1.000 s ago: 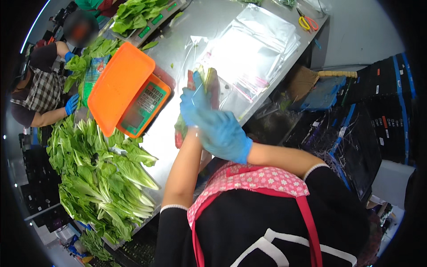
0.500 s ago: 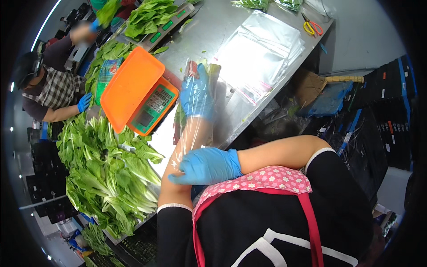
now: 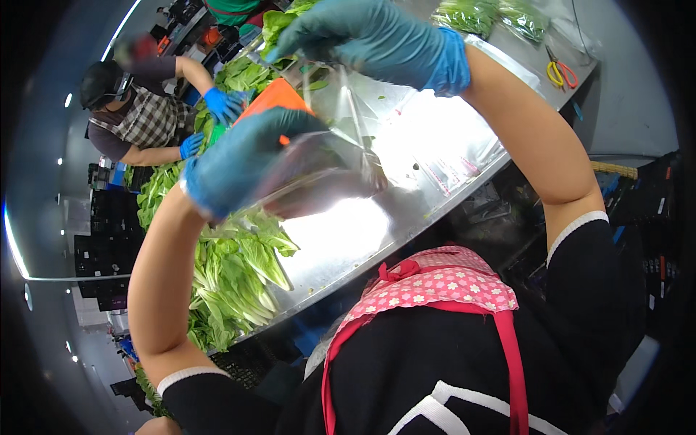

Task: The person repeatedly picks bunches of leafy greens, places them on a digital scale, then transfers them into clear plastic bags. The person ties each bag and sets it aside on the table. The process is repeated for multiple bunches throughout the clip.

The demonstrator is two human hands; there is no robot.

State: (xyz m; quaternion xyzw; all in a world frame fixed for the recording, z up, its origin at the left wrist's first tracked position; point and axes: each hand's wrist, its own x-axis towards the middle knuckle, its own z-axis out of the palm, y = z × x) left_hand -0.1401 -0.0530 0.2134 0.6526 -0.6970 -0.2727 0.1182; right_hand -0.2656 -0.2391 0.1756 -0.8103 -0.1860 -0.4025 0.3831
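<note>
Both my hands wear blue gloves and are raised over the table. A transparent plastic bag (image 3: 348, 163) is stretched between them, blurred by motion. My left hand (image 3: 243, 159) is closed on its lower left side, with the fingertips partly hidden. Higher and farther right, my right hand (image 3: 373, 43) pinches the upper part of the bag. What the bag contains, if anything, is too smeared to make out. Behind my left hand shows part of an orange scale (image 3: 279, 96). Leafy greens with pale stems (image 3: 235, 283) lie heaped below that hand.
A metal table (image 3: 348, 250) runs diagonally, with a stack of transparent bags (image 3: 442, 134) on it. Scissors with red and yellow handles (image 3: 560, 72) lie at the far right, near bagged greens (image 3: 522, 20). A co-worker (image 3: 156, 109) in a checked apron handles greens across the table.
The bag has come off my left forearm, which it covered before. My two hands have risen and spread apart, the left moving left, the right up and away. The view has shifted somewhat.
</note>
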